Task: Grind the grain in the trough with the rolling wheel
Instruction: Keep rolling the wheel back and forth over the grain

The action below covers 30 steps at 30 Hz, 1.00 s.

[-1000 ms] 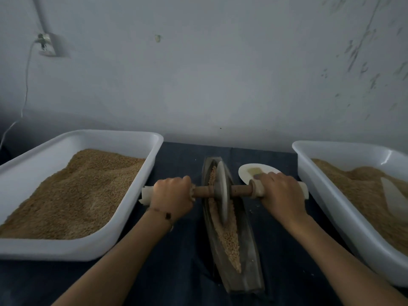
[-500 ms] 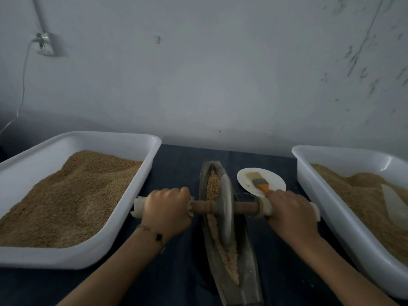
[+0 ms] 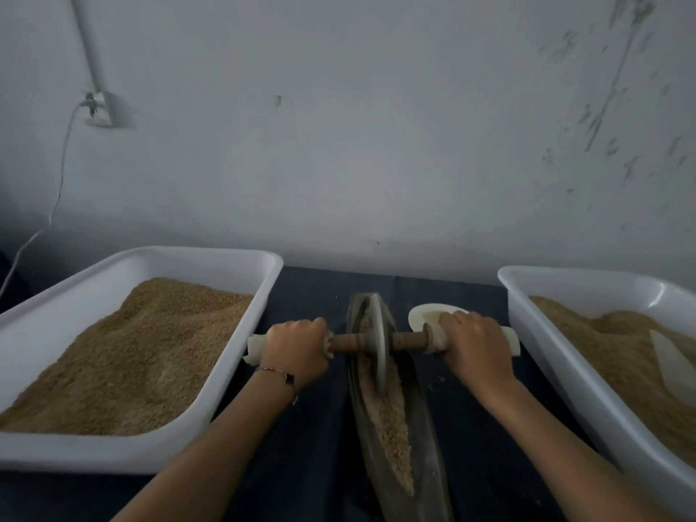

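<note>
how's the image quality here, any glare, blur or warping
Head view: dim, bluish light overall; a small glare spot on the right tub's inner wall; wide-angle warping bows both tubs and the left tub's rim; soft focus, so the grain in the trough reads as mush; the wheel and both hands, left and right, are fairly sharp.

white tubs [image 3: 241, 295], tan grain [image 3: 388, 420], dark cloth [image 3: 316, 465]
</note>
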Each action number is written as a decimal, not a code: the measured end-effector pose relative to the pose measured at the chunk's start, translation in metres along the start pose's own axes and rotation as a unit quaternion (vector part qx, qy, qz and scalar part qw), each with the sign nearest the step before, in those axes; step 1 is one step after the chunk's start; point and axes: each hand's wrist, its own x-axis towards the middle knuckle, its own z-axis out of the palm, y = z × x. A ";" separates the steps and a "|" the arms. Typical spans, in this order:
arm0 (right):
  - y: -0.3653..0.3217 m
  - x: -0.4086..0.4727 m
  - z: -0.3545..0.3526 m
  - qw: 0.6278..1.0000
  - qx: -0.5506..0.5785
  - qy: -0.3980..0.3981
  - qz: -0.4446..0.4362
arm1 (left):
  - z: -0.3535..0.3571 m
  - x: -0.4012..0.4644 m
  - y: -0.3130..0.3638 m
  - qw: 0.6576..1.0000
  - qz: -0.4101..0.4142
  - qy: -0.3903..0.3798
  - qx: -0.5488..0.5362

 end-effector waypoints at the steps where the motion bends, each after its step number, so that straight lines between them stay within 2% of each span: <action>1: 0.001 -0.011 -0.003 1.000 0.002 0.007 -0.004 | -0.004 -0.009 0.002 1.000 0.012 0.010 0.006; 4: 0.005 -0.045 -0.014 1.000 0.019 0.007 0.001 | -0.019 -0.038 0.010 0.998 0.058 0.023 0.008; 8: 0.011 -0.084 -0.025 0.999 0.035 -0.025 0.023 | -0.039 -0.073 0.020 0.986 0.133 0.094 0.013; 10: 0.013 -0.091 -0.029 0.999 0.030 -0.038 0.017 | -0.039 -0.079 0.021 0.983 0.141 0.114 0.001; 14: 0.014 -0.077 -0.024 0.998 0.041 -0.054 0.017 | -0.031 -0.058 0.019 0.991 0.114 0.072 0.012; 16: 0.015 -0.061 -0.011 0.997 0.038 -0.063 0.033 | -0.020 -0.040 0.015 0.995 0.076 0.049 0.033; 19: 0.019 -0.029 0.011 0.991 0.038 -0.118 0.057 | -0.005 -0.016 0.013 0.998 0.024 0.046 0.038; 23: 0.017 0.013 0.021 0.988 0.016 -0.131 0.077 | -0.003 0.014 0.006 0.999 -0.018 -0.006 0.027; 27: 0.014 0.024 0.016 0.989 -0.023 -0.143 0.035 | -0.006 0.019 0.003 0.998 -0.021 -0.055 0.022; 30: 0.006 0.011 0.013 0.990 0.008 -0.143 -0.007 | -0.008 0.003 0.012 0.999 0.011 -0.035 0.022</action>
